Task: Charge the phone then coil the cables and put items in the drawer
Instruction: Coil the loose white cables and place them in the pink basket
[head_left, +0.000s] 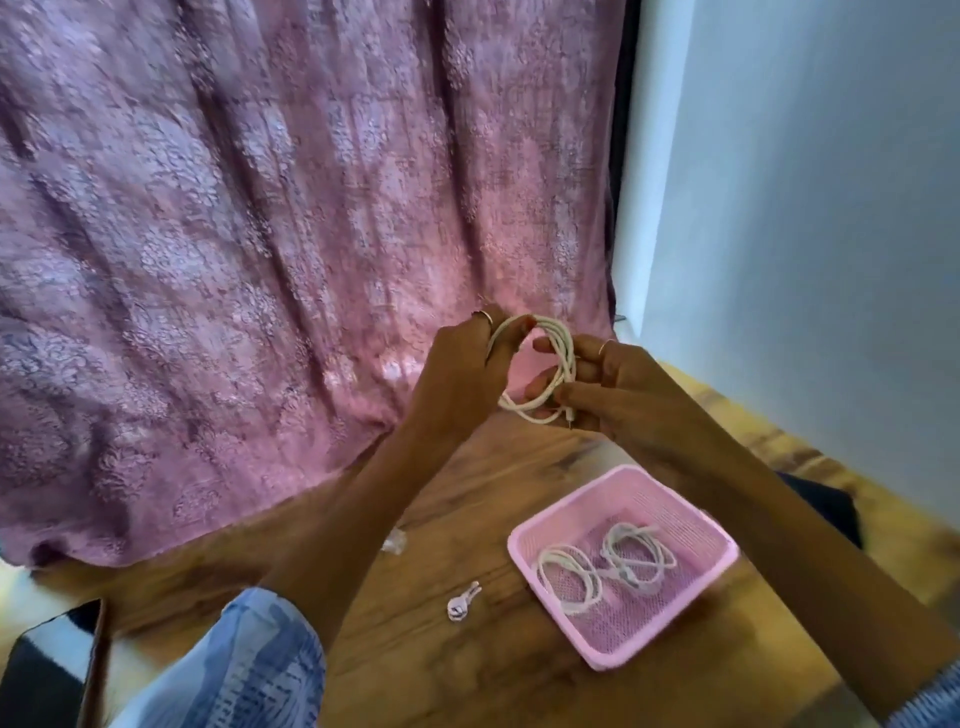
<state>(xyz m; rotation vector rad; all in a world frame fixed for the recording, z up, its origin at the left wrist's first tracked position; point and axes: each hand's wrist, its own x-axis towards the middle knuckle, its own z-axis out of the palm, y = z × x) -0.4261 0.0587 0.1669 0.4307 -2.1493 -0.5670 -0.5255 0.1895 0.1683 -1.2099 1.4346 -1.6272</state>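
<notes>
Both hands hold a white cable (563, 358) wound into a loop, raised above the far part of the wooden table (441, 675). My left hand (462, 374) pinches the top of the loop. My right hand (618, 384) grips its right side and lower end, where the plug tip pokes out. A pink mesh basket (524, 545) sits on the table to the right, with two coiled white cables (569, 577) (636, 553) inside. A dark phone (47, 670) lies at the bottom left edge, partly cut off.
A small silver key (462, 605) lies on the table left of the basket, with a small clear scrap (393, 540) beyond it. A pink patterned curtain (260, 234) hangs behind the table. A pale wall (805, 208) stands to the right.
</notes>
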